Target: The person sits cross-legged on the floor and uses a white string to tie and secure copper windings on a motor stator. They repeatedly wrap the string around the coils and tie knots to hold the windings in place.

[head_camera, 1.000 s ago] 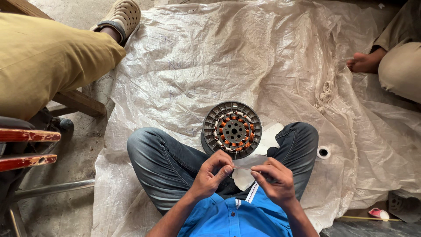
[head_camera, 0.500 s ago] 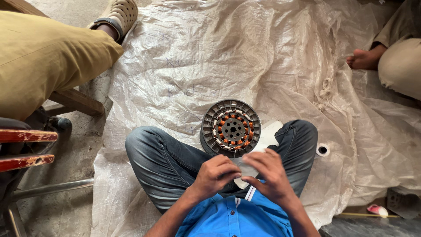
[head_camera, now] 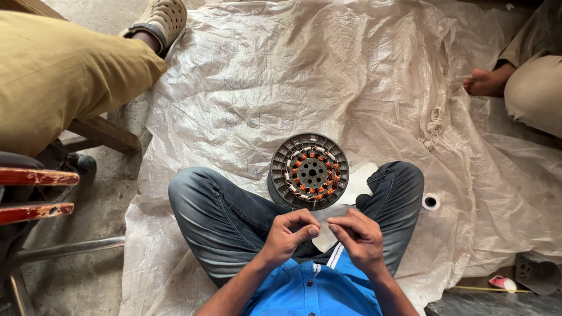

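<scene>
Left hand [head_camera: 288, 233] and right hand [head_camera: 358, 235] close together over the lap, fingers pinched on a thin pale strip [head_camera: 324, 216]. Just ahead, round motor stator [head_camera: 309, 172] with copper windings, between the knees on white sheet [head_camera: 304, 76].

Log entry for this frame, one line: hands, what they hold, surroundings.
left hand: pinching small translucent sheet | right hand: pinching same sheet | round motor stator with copper windings, between knees | white tape roll on woven sack sheet
</scene>
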